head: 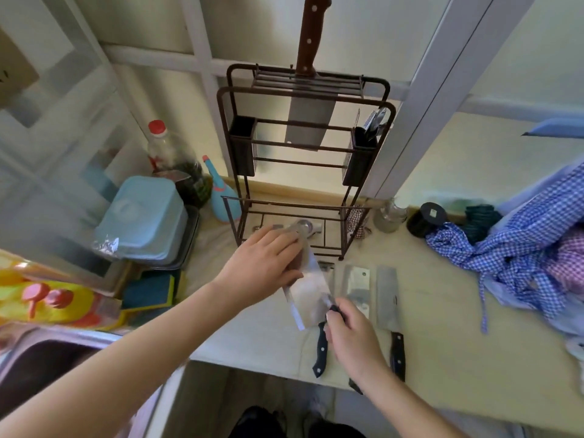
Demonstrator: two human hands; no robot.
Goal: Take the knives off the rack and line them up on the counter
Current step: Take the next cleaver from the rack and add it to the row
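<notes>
A brown wire rack (227,128) stands at the back of the counter (448,343). One cleaver with a brown wooden handle (308,118) hangs in its top slot. A blurred steel cleaver (308,295) hovers tilted over the counter in front of the rack. My left hand (262,267) grips its far end and my right hand (350,336) is closed on its black handle end. Three knives lie side by side below: one with a black handle (320,352) partly under the held blade, a blade with a hole (357,281), and a cleaver (387,295) on the right.
Blue lidded tubs (142,216), a red-capped bottle (164,150) and a blue spray bottle (218,197) stand left of the rack. A sink (47,358) sits at lower left. Checked cloth (521,248), a glass jar (390,216) and a black spool (425,219) lie to the right.
</notes>
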